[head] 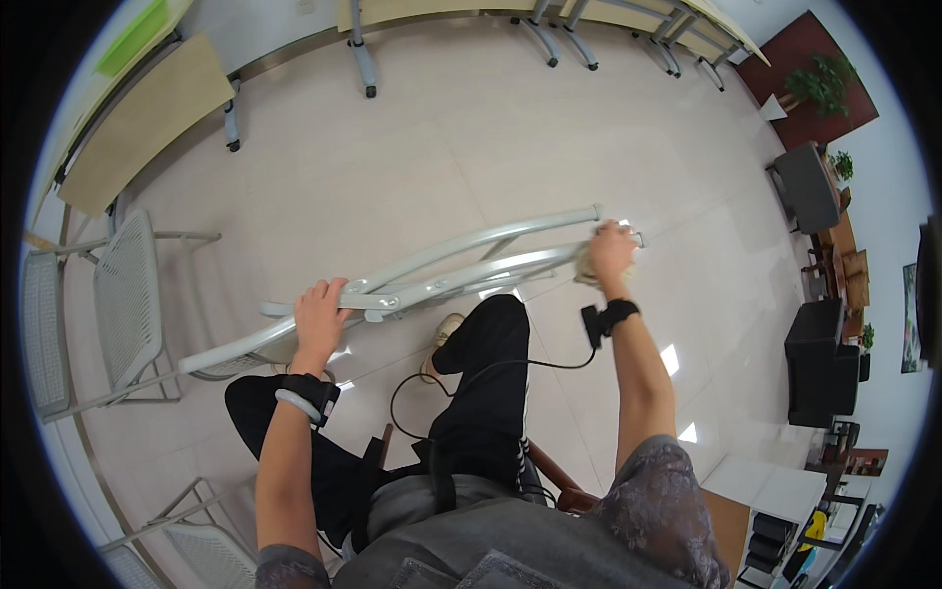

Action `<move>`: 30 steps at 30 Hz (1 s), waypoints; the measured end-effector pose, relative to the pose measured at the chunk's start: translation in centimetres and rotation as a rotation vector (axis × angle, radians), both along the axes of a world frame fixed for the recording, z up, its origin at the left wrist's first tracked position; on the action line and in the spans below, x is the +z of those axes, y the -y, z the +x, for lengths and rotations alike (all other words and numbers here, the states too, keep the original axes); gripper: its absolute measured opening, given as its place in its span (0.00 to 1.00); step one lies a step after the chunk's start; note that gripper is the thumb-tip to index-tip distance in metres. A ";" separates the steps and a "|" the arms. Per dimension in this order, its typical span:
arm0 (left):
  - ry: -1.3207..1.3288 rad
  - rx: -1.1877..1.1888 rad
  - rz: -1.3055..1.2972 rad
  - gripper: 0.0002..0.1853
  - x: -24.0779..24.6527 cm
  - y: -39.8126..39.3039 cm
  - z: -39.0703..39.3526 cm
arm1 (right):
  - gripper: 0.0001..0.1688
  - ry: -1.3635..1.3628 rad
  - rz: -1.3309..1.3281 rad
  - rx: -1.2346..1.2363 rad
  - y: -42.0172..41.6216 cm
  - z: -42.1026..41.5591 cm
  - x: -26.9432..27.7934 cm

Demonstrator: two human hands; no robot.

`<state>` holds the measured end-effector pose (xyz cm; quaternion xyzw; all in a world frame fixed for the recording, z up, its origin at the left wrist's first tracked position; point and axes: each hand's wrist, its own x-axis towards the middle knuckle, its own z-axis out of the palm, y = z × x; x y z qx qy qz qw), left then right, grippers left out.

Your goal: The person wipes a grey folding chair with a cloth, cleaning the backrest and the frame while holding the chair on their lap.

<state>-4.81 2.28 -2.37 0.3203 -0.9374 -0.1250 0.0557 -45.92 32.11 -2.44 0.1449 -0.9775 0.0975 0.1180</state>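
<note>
A folding chair with a light grey metal tube frame point(508, 262) lies sideways across my lap area, its tubes folded nearly flat together. My left hand point(319, 318) grips the frame beside the riveted joint. Part of the perforated seat or back panel point(254, 358) shows below that hand. At the far end of the tubes, my right hand point(613, 250) holds a beige cloth point(586, 269) against one leg. The fingers of this hand are slightly blurred and cover most of the cloth. The other leg's capped end point(597, 213) sticks out just above it.
Grey perforated folding chairs point(131, 302) stand at the left, with another chair point(210, 552) at lower left. Wheeled tables point(158, 118) line the far and left walls. A black cable point(548, 362) runs from my right wrist strap. Dark armchairs point(820, 361) stand at right.
</note>
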 end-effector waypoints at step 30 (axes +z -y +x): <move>0.022 -0.087 0.025 0.26 -0.9 1.0 0.1 | 0.18 0.020 -0.404 -0.334 -6.8 -6.2 -2.4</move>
